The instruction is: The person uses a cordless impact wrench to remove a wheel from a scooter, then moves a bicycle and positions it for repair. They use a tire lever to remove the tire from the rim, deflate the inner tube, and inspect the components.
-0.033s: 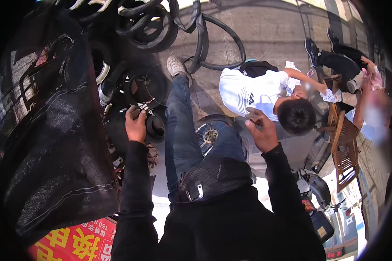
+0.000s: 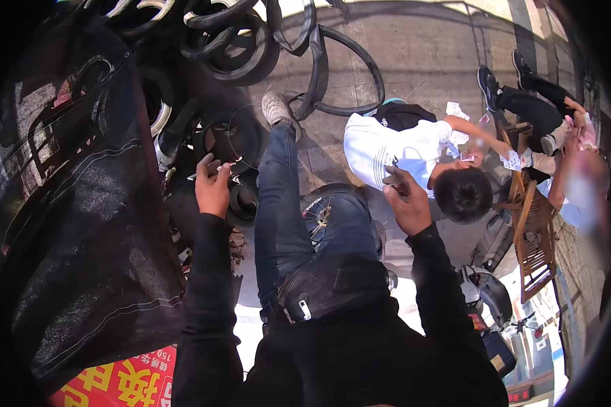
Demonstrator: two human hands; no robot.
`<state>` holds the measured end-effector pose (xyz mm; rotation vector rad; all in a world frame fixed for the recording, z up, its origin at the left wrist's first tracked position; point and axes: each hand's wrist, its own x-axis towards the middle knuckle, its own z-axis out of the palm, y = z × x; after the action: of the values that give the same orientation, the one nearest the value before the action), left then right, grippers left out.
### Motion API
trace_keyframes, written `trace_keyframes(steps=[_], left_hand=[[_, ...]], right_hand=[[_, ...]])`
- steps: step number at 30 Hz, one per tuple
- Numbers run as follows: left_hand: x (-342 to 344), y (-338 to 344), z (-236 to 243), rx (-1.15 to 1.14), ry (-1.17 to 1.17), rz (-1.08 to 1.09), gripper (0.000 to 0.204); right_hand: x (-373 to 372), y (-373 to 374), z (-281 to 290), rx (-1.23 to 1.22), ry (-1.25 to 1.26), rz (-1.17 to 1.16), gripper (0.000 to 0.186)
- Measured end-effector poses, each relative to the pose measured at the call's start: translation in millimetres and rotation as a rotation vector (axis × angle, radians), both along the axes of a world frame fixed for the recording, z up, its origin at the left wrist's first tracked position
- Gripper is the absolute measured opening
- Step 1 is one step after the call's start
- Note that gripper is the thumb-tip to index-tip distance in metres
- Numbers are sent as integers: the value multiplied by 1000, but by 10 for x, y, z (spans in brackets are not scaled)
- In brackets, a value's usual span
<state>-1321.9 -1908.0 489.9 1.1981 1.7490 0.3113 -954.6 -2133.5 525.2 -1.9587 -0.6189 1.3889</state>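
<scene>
My left hand (image 2: 212, 190), fingertips darkened, is raised beside my extended jeans leg (image 2: 277, 190), with its fingers bent and apart and nothing visible between them. My right hand (image 2: 406, 203) is raised near the back of a person in a white shirt (image 2: 380, 146); its dark-smudged fingers are bent and apart, apparently empty. A bicycle wheel with a disc (image 2: 314, 218) shows between my legs, partly hidden by them. A black mesh pouch (image 2: 329, 288) rests at my waist.
Black tyres and tubes (image 2: 244, 61) lie ahead and left. A dark cover (image 2: 81, 251) hangs at left over a red sign (image 2: 108, 380). The white-shirted person holds playing cards (image 2: 510, 160); another seated person (image 2: 577, 197) and a wooden chair (image 2: 535, 251) are right, a scooter (image 2: 485, 298) lower right.
The view has shifted slightly, and both my hands stay about where they were. The white-shirted person's hands and cards have moved a little.
</scene>
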Motion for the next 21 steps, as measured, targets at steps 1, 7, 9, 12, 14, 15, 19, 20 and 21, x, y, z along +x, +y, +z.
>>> trace_keyframes(steps=[1,7,9,12,14,15,19,20,21], left_hand=[[355,383,-54,2,-22,-89,53],[1973,2621,-380,-123,-207,-123,45],[2550,3193,-439,-169,-285,-66,44],[3363,4003,-720,-211,-376,-49,52],[3833,4488,-1170,-214,-412,30,58],[4068,4699,-1405,-235,-402,85,61],[5008,5510,-3106,-238,-447,127,71],[5220,5605,-3513,-260,-436,224,59],[5411,5719,-3911,-272,-421,333,47]], right_hand=[[80,200,-170,-44,46,-62,46],[924,2623,-196,132,-145,-35,44],[1437,3288,-233,168,-191,-61,44],[2267,4316,-478,205,-303,-109,48],[2749,5039,-762,111,-354,-90,53],[2990,5394,-991,44,-405,-42,57],[3895,6871,-2640,-229,-539,269,74],[4068,7266,-3231,-84,-635,450,64],[4049,7595,-3871,200,-897,433,57]])
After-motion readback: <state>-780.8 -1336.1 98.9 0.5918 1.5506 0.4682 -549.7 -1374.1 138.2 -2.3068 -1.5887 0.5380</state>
